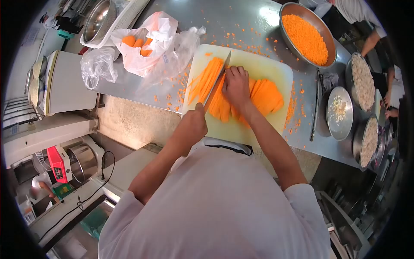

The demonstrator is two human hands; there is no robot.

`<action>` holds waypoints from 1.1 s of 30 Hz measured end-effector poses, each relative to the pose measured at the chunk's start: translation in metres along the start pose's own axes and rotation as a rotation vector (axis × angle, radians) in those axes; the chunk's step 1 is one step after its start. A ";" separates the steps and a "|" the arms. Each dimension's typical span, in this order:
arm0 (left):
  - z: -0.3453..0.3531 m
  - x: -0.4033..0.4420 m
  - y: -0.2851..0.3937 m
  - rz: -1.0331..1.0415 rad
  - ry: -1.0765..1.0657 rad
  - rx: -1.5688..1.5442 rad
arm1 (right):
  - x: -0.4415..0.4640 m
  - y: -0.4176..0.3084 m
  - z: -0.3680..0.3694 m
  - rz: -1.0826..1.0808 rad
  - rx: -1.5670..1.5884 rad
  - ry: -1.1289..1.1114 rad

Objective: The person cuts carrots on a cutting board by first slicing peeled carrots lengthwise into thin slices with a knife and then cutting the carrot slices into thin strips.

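Observation:
A long kitchen knife (217,81) is held by its handle in my left hand (196,123). Its blade points away from me over the cutting board (278,71). Pressing down just right of the blade, with fingers bent, my right hand (237,83) holds thin carrot slices (221,105). More overlapping carrot slices (268,96) fan out on the board to the right of that hand. Left of the blade lies a pile of cut carrot sticks (208,80). The fingertips of my right hand are partly hidden.
Beyond the board, a metal bowl (333,56) holds diced carrot. Plastic bags (161,32) with whole carrots lie at left. Carrot bits litter the metal table (224,17). A long dark tool (315,108) and filled bowls (340,113) stand at right, near other people (366,13).

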State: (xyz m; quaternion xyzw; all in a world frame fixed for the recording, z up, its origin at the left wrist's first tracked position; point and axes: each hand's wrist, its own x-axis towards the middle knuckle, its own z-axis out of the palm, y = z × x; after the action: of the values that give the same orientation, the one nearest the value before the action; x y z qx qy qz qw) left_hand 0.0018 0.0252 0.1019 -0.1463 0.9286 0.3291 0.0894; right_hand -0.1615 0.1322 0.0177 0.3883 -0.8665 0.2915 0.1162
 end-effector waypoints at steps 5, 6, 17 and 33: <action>-0.005 0.015 0.009 0.029 0.055 -0.012 | 0.004 0.000 -0.003 -0.054 0.056 0.069; -0.015 0.003 0.015 0.057 0.072 -0.026 | 0.012 0.001 0.000 -0.066 0.056 0.090; 0.001 -0.013 0.006 -0.080 -0.009 -0.071 | 0.002 0.001 0.002 -0.002 0.015 0.005; -0.016 -0.024 0.039 -0.135 -0.043 -0.002 | 0.000 0.006 -0.014 -0.088 -0.024 -0.024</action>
State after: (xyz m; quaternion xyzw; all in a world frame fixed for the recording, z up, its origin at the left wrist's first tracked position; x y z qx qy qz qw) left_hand 0.0107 0.0485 0.1434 -0.2014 0.9141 0.3264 0.1313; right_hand -0.1660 0.1438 0.0261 0.4280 -0.8534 0.2710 0.1231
